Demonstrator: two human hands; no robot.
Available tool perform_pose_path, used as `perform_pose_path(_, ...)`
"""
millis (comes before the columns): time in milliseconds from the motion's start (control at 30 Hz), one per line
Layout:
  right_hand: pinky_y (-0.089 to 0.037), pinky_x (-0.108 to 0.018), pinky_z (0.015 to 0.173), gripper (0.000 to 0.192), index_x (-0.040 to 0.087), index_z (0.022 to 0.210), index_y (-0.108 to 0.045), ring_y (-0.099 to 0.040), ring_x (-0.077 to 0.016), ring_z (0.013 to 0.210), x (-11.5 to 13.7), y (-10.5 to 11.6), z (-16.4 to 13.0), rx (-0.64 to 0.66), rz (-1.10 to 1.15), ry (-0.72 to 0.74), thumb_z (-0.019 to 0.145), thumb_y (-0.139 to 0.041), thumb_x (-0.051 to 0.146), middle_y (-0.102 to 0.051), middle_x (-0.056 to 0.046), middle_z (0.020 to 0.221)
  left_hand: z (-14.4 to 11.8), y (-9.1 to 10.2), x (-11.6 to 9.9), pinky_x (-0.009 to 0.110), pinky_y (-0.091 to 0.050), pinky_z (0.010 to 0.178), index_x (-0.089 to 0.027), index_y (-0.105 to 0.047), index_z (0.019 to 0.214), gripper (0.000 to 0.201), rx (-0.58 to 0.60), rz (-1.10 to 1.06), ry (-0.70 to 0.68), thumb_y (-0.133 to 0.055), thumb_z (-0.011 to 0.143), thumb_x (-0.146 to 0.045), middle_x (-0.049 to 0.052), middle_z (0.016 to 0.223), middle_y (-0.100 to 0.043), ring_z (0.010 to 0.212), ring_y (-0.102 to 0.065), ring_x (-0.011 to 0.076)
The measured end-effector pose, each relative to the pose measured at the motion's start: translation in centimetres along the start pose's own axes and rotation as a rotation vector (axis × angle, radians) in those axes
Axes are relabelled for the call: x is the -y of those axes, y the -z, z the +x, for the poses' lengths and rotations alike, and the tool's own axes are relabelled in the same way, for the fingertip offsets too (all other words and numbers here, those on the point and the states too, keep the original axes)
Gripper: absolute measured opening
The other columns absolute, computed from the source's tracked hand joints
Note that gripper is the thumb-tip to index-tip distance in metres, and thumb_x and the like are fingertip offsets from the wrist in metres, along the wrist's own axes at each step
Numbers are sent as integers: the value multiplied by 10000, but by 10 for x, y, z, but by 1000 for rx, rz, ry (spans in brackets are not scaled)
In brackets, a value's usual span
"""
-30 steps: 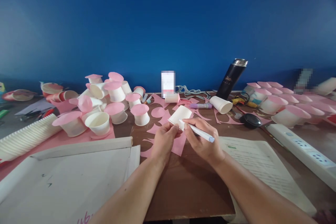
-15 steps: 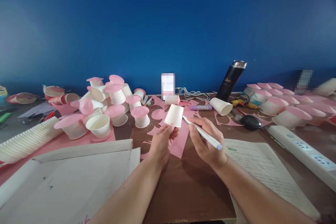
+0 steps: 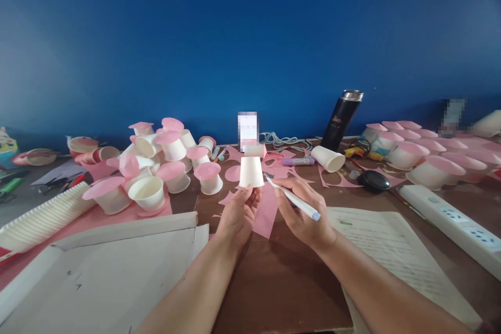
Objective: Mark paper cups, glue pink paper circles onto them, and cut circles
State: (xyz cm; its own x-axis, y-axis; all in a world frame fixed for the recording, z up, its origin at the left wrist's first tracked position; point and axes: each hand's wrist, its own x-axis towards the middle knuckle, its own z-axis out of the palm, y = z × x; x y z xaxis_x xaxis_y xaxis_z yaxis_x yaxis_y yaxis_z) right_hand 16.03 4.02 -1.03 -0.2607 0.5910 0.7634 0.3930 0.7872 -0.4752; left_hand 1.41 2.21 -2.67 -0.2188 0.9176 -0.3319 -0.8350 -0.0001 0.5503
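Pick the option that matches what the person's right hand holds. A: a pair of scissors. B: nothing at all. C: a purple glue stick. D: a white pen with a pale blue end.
D: the right hand has its grip closed on a white pen with a pale blue end, its tip pointing toward the upturned white paper cup held by the left hand; the purple glue stick lies on the table farther back.

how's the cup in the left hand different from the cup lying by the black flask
The held cup stands upside down, pinched at its rim by the left hand; the cup by the flask lies on its side on the table, untouched, mouth facing right. Both are plain white paper cups without pink tops.
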Motion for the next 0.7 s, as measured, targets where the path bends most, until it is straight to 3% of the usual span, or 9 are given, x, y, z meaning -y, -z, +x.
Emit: perform_pose_path(700,-529,-321,852,247,236,1126,-610,-654,-190,968,-2,-11,-3,119,41,-14,896,-524,202,-686,-67,1073,-4,-4,1,201,-543,721,-89,-645,729,114,33,26,7,-580,812,-45,70,733,-665,686,-637,97)
